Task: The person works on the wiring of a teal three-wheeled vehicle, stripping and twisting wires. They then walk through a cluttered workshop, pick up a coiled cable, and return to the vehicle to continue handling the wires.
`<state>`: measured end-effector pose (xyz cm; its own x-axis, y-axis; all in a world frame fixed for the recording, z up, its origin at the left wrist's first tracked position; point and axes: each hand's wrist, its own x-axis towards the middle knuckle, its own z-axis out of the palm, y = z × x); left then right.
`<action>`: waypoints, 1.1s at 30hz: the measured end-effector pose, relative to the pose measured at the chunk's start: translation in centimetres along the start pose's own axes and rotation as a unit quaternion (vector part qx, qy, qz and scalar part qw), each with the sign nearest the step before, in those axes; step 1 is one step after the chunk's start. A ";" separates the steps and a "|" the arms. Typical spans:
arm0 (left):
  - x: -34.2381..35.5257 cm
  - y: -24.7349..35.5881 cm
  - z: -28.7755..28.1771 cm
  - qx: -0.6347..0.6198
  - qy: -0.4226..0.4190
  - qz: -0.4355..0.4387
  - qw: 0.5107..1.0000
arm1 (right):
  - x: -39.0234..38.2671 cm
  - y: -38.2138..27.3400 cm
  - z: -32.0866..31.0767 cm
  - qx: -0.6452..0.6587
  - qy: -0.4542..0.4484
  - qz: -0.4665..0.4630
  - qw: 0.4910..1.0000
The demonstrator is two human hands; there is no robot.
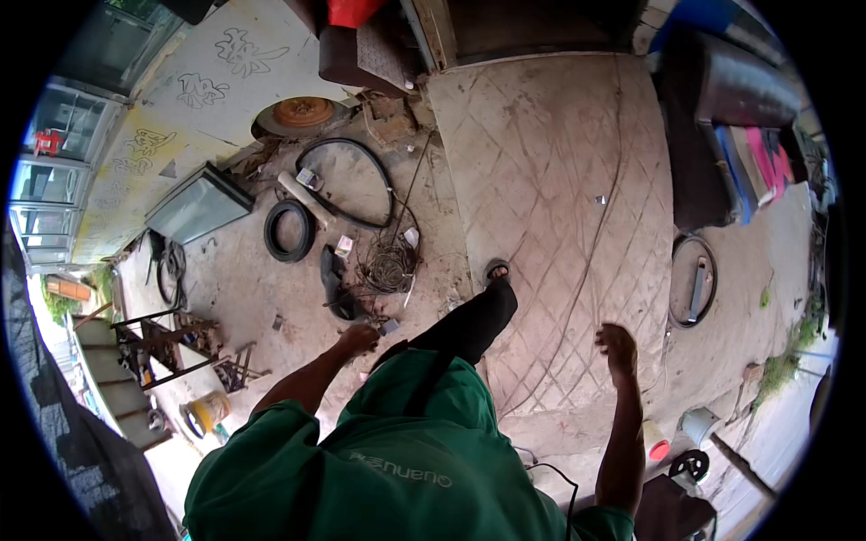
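My left hand [359, 340] hangs out over the floor to the left of my leg. Its fingers are mostly hidden under the back of the hand, and I cannot make out anything in it. Beside its fingertips shows a small grey object [389, 326], and just beyond lies a black boot [336, 281]. On the other side, my right hand [617, 350] is over the ridged concrete path, fingers loosely bent and apart, with nothing visible in it. One sandalled foot [496, 270] is forward on the path's left part.
Left of the path lie a wire coil [388, 267], a black tyre [290, 231] and a large black hoop [390, 185]. A thin cable [591, 257] runs along the path [550, 171]. To the right are another hoop [713, 288] and a dark sofa [695, 171]. A doorway [541, 32] stands ahead.
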<state>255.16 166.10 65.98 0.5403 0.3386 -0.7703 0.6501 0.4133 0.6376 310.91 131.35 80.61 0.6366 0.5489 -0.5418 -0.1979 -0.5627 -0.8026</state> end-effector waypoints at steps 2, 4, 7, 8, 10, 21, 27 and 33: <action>-1.8 16.2 4.5 0.065 0.045 -0.132 0.988 | -0.5 0.3 -1.4 -0.037 -0.007 0.058 0.998; -0.1 21.2 5.6 0.026 0.038 -0.112 0.993 | -2.1 1.5 -4.0 -0.024 -0.008 0.146 0.989; 0.6 28.0 6.8 -0.030 0.062 -0.109 0.992 | -5.6 4.9 -9.3 -0.026 0.042 0.312 0.949; 0.9 29.3 6.9 -0.040 0.070 -0.117 0.990 | -6.6 4.6 -11.0 -0.010 0.050 0.363 0.931; 1.7 31.6 7.1 -0.048 0.083 -0.140 0.985 | -9.0 4.4 -13.9 0.019 0.081 0.434 0.897; 8.3 38.0 7.7 -0.087 0.123 -0.281 0.948 | 1.1 -9.4 -18.5 0.007 0.031 0.472 0.881; 13.1 49.8 9.2 -0.145 0.138 -0.189 0.961 | 21.8 -16.6 -25.7 0.023 -0.004 0.361 0.932; 14.3 60.3 10.9 -0.245 0.154 -0.145 0.946 | 43.5 -39.1 -29.5 0.054 0.037 0.176 0.982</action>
<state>307.94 186.68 93.44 0.1474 0.3504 -0.9249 0.3810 0.8429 0.3800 368.29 159.01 95.80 0.5668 0.2835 -0.7736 -0.4908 -0.6380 -0.5934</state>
